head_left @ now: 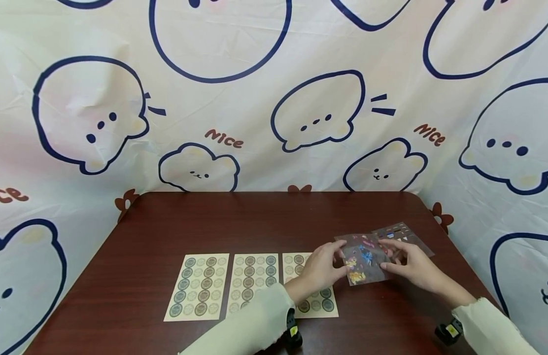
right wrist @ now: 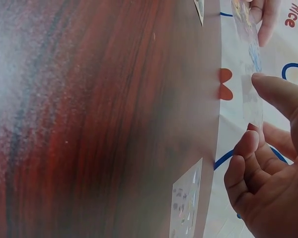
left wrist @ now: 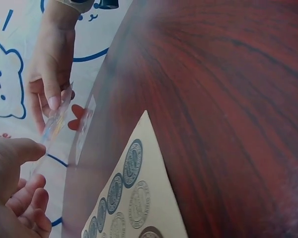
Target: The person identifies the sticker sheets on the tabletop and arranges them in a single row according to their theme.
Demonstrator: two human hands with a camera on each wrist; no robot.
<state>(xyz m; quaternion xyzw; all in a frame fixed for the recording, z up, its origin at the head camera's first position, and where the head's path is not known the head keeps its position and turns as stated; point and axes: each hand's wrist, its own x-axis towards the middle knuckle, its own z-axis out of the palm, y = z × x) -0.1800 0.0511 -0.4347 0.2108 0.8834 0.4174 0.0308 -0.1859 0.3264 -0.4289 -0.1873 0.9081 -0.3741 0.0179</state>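
Note:
A clear, see-through sheet with colourful stickers (head_left: 364,259) is held up above the table between both hands. My left hand (head_left: 318,268) pinches its left edge between thumb and fingers. At the opposite edge my right hand (head_left: 411,266) pinches it the same way, as the right wrist view shows with the thumb on the near face of the film (right wrist: 253,94). The sheet looks tilted and nearly edge-on in both wrist views. Just behind the right hand, a second clear sticker sheet (head_left: 402,232) lies flat on the table.
Three cream sheets of round seal stickers lie in a row: the left sheet (head_left: 196,288), the middle sheet (head_left: 249,281) and the right sheet (head_left: 316,298), partly under my left arm. The brown table (head_left: 238,217) meets a patterned cloth (head_left: 256,113) at its back edge.

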